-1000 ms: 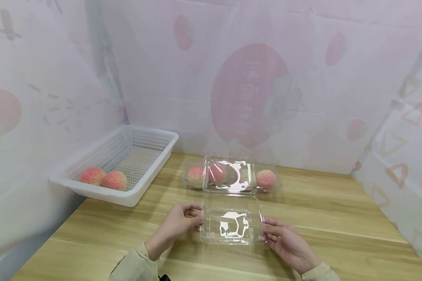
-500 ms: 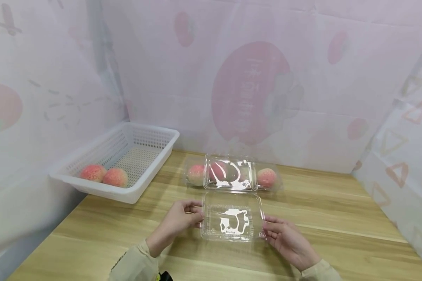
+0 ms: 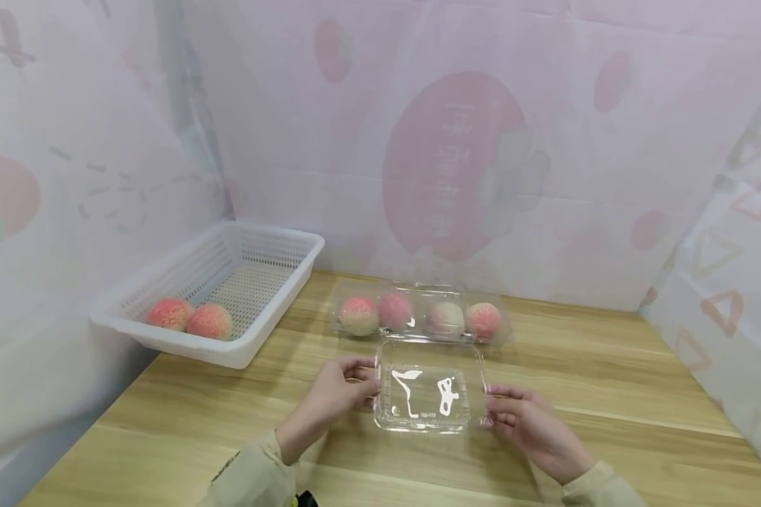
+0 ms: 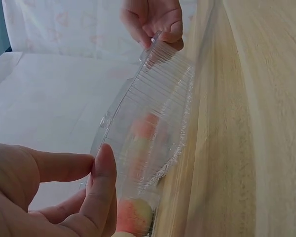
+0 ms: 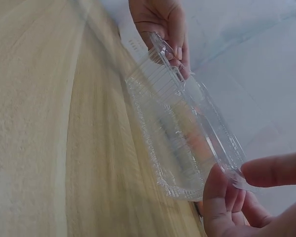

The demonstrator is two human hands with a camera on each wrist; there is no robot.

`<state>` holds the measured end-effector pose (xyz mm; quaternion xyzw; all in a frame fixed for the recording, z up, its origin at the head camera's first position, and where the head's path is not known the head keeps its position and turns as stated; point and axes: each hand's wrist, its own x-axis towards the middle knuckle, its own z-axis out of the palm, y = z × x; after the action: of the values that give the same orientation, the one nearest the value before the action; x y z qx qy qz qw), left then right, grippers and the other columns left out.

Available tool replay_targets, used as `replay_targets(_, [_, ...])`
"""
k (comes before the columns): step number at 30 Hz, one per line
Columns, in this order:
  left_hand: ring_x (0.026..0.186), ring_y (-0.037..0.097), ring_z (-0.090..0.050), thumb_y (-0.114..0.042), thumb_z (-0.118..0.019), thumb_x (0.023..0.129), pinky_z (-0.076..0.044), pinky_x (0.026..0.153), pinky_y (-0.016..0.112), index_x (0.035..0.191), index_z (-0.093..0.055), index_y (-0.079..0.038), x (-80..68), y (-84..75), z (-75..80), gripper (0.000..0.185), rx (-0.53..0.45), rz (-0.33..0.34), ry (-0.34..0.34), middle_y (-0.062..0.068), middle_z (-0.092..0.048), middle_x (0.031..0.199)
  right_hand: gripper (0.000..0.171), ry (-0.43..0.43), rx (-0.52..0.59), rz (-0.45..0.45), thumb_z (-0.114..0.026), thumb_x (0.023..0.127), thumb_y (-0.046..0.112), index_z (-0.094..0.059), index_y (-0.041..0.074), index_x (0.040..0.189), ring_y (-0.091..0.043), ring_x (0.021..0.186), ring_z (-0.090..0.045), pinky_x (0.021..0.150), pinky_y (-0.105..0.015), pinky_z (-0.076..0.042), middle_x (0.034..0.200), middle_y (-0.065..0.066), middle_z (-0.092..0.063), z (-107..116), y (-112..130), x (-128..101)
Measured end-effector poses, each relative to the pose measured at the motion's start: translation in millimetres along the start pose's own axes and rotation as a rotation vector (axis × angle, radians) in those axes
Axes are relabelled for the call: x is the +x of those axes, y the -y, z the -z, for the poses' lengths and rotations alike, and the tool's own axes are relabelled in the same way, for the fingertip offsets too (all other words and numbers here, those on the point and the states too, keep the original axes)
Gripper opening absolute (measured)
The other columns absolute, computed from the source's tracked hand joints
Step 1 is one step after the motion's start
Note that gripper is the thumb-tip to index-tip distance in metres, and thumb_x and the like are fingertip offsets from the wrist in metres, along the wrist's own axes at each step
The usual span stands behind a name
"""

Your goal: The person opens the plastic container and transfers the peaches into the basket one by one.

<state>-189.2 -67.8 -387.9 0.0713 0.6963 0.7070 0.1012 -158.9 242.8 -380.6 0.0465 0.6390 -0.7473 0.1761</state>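
Note:
Both hands hold a clear plastic clamshell box (image 3: 426,415) by its two sides, its lid raised at the back. My left hand (image 3: 331,396) pinches the left rim between thumb and fingers. On the opposite side my right hand (image 3: 535,428) pinches the right rim. In the left wrist view, the box's ribbed side wall (image 4: 155,81) is tilted close over the wood. The right wrist view shows the right thumb and fingers (image 5: 274,170) at the rim. Nothing lies in the box's base; peaches show through the clear plastic behind it.
Behind the held box, clear packs hold several peaches (image 3: 484,320) in a row against the printed backdrop (image 3: 279,141). To the left stands a white perforated basket (image 3: 273,317) with two peaches (image 3: 209,322) in its near end. Everything rests on a wooden table (image 3: 609,373).
Both hands have shifted the clamshell box a little to the right. Glare on its raised lid has faded, so the peaches behind now show more plainly.

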Motion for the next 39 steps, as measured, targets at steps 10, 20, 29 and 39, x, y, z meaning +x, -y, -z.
replay_targets(10, [0.075,0.021,-0.064,0.011,-0.067,0.085,-0.06,0.071,0.037,0.121,-0.056,0.014,13.1,-16.7,-19.6,0.038,0.015,-0.061,0.023,0.015,-0.064,0.09,0.026,-0.035,-0.076,0.017,-0.06,0.097,0.005,-0.053,-0.005,0.12,-0.017,0.087,-0.056,0.083,-0.032,-0.054,0.103,-0.007,-0.054,16,22,-8])
replay_targets(20, [0.073,0.018,-0.064,0.012,-0.066,0.084,-0.06,0.07,0.037,0.119,-0.058,0.013,30.5,-30.0,-42.5,0.036,0.001,-0.087,0.04,0.015,-0.064,0.088,0.029,-0.091,-0.07,0.055,-0.06,0.097,0.007,-0.051,-0.003,0.123,-0.017,0.092,-0.057,0.086,-0.033,-0.054,0.111,-0.006,-0.053,36,39,-16])
replay_targets(29, [0.071,0.018,-0.063,0.012,-0.066,0.083,-0.06,0.067,0.034,0.117,-0.061,0.012,45.0,-35.0,-68.7,0.034,-0.018,-0.1,0.046,0.017,-0.065,0.088,0.018,-0.127,-0.067,0.084,-0.059,0.097,0.005,-0.06,0.005,0.115,-0.015,0.091,-0.057,0.085,-0.032,-0.054,0.113,-0.003,-0.053,60,42,-21])
replay_targets(39, [0.06,0.015,-0.062,0.017,-0.062,0.08,-0.059,0.06,0.03,0.111,-0.063,0.013,61.5,-30.1,-107.2,0.031,0.014,-0.165,-0.01,0.014,-0.066,0.078,0.014,-0.177,-0.037,0.091,-0.059,0.098,0.004,-0.064,0.012,0.109,-0.013,0.089,-0.057,0.083,-0.03,-0.054,0.108,0.0,-0.056,89,45,-24])
